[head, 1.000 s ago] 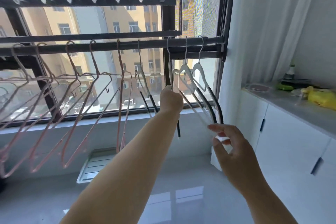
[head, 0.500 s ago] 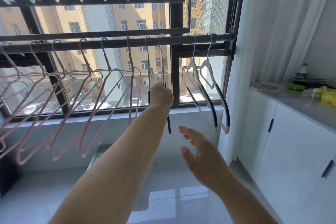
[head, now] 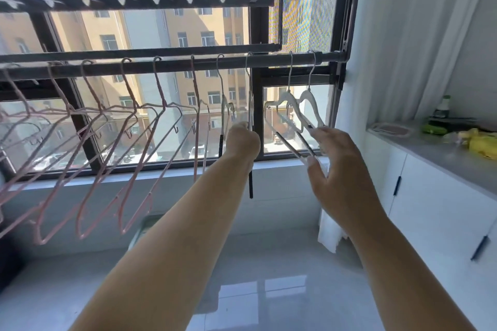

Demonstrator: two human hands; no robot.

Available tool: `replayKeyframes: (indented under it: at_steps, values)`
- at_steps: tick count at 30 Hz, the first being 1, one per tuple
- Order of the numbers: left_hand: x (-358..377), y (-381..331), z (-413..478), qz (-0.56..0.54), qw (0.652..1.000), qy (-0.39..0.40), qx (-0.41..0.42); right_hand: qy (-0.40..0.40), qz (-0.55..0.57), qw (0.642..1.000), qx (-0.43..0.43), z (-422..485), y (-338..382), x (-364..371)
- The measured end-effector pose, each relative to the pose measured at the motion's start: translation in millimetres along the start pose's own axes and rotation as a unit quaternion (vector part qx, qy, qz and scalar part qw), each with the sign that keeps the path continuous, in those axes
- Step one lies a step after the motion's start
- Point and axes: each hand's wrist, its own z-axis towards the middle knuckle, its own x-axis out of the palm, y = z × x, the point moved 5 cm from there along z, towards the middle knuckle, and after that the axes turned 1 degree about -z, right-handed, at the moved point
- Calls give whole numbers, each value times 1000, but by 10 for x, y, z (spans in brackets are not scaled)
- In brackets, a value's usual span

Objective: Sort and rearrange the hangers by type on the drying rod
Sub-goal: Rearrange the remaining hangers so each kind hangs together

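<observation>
1. The drying rod [head: 174, 64] crosses the upper view from 9 to 2 o'clock, and every hanger is hooked on it.
2. The pink wire hangers [head: 160, 88] fill the 9 to 11 o'clock stretch, tilted.
3. Your left hand [head: 242, 140], at centre, has its fingers curled round a white hanger [head: 250, 105]. The hanger's black arm hangs below your wrist.
4. Your right hand [head: 336, 169], at 3 o'clock of the left, has its fingers wide and the thumb beneath. They touch the lower arms of a pair of white hangers [head: 309, 98] hooked at 1 o'clock.
5. The worktop [head: 443, 153] lies at the 3 o'clock edge.
</observation>
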Motion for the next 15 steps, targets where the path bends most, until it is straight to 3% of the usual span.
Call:
replayKeyframes:
  at_steps: [15]
  values:
    - [187,-65,-105,4,1000,22,-1,140,-100,981,85,341,-163,218]
